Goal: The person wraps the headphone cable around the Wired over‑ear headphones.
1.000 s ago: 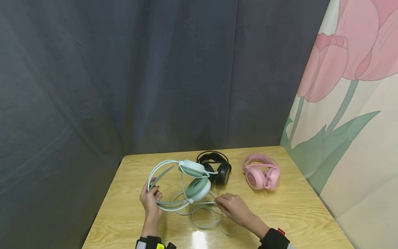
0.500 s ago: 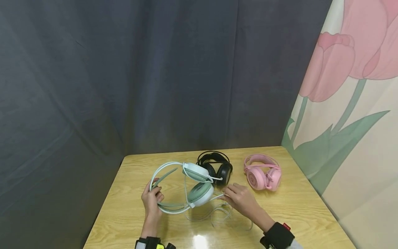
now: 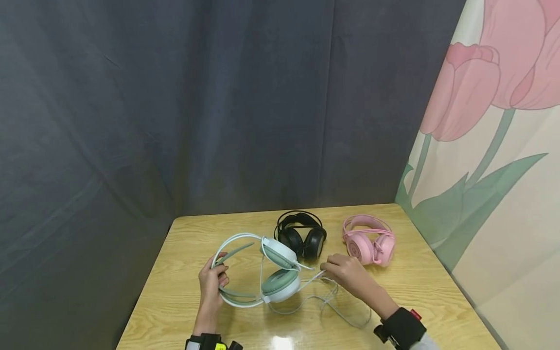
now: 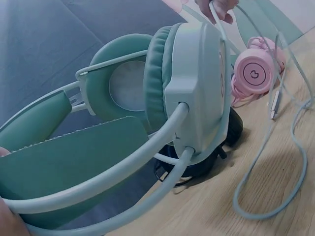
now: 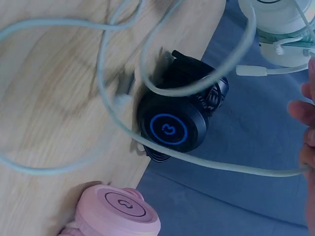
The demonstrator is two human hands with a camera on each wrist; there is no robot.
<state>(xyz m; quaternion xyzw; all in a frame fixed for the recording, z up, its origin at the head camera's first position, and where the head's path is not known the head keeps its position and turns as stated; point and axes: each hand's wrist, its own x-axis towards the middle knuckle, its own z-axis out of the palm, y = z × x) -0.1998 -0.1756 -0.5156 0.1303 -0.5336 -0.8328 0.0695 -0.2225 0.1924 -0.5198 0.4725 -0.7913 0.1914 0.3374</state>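
White headphones with green pads (image 3: 280, 282) are held off the table, ear cups to the right. My left hand (image 3: 212, 284) grips their headband; in the left wrist view its fingers show only at the lower left edge. With thumb and fingers, my right hand (image 3: 350, 276) pinches the pale headphone cable (image 5: 221, 167) right of the ear cups. Loose loops of that cable hang down to the wood. A small plug (image 4: 275, 105) shows on the cable in the left wrist view. Part of the right hand lies outside the right wrist view.
Black headphones (image 3: 314, 243) stand at the back of the wooden table (image 3: 175, 301), just behind the held pair. Pink headphones (image 3: 360, 248) sit to their right, close beyond my right hand. A dark curtain (image 3: 262, 107) and a tulip-print panel (image 3: 494, 204) border the table.
My right hand has moved right and slightly away from me, drawing the cable along; its loops now spread further right. The white headphones' ear cups have dipped and shifted slightly right.
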